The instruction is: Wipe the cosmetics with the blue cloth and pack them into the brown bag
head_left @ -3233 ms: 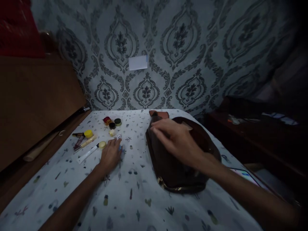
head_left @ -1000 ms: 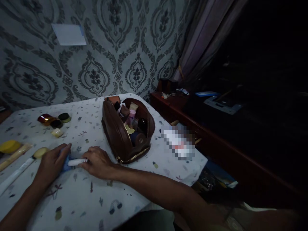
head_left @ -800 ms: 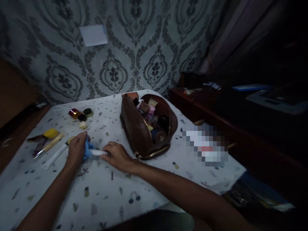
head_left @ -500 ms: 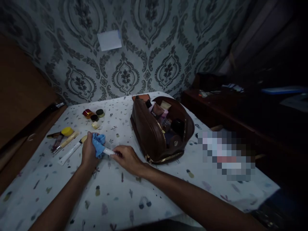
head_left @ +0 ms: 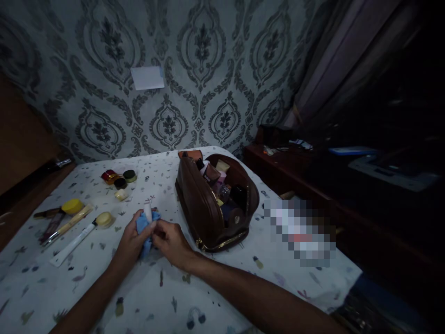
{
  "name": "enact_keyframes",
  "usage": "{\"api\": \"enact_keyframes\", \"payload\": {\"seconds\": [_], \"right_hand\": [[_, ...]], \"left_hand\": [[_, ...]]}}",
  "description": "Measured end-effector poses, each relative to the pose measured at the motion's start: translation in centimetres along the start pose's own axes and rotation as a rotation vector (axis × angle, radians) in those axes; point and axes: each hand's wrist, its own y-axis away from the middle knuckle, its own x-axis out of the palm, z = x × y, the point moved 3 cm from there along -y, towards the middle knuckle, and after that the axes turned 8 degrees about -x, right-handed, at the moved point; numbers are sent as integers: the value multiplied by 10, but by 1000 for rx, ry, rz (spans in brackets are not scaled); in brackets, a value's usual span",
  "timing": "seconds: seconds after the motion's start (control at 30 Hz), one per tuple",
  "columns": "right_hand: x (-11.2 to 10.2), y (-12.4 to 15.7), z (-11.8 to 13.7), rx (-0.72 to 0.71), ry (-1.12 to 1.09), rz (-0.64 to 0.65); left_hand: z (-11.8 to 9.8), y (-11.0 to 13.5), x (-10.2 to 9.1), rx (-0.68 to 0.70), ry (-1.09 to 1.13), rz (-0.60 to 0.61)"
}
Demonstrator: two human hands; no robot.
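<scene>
My left hand (head_left: 131,240) is closed around a blue cloth (head_left: 142,224) wrapped about a small white tube (head_left: 148,212), whose end sticks up out of the folds. My right hand (head_left: 174,243) meets it from the right, its thumb and fingers pinched at the cloth's edge. The tube's lower part is hidden by cloth and fingers. Just right of my hands stands an unzipped brown makeup bag (head_left: 198,208) packed with cosmetics. To the left lie a white brush-like stick (head_left: 74,243), a makeup brush (head_left: 71,222) and a round yellow-lidded container (head_left: 72,206).
Several small jars, one with a dark green lid (head_left: 130,176), sit at the table's back left. A patterned white tablecloth (head_left: 146,297) covers the table. At its right edge lies a blurred-out item (head_left: 301,234). A dark red cabinet (head_left: 264,162) stands beyond.
The white tube has turned from pointing right to pointing up within the cloth. My right hand has let go of its end and moved to the cloth. The view has shifted right.
</scene>
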Motion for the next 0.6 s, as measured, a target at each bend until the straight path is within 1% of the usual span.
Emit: {"api": "enact_keyframes", "payload": {"seconds": [0.07,0.17,0.23,0.3,0.4,0.5,0.6], "right_hand": [[1,1,0,0,27,-9],[0,1,1,46,47,-17],[-3,1,4,75,44,-62],[-7,-1,7,81,22,-132],[-11,-3,6,59,-73,-203],[-9,-6,0,44,-227,-211],[-5,-7,-8,133,-375,-180]], "left_hand": [[-2,0,0,46,-68,44],[-2,-4,-6,83,-132,17],[1,-7,-11,75,-159,16],[2,-10,-14,85,-206,53],[2,-11,-15,176,-332,130],[1,-11,-14,254,-421,199],[3,-11,-14,262,-445,227]]}}
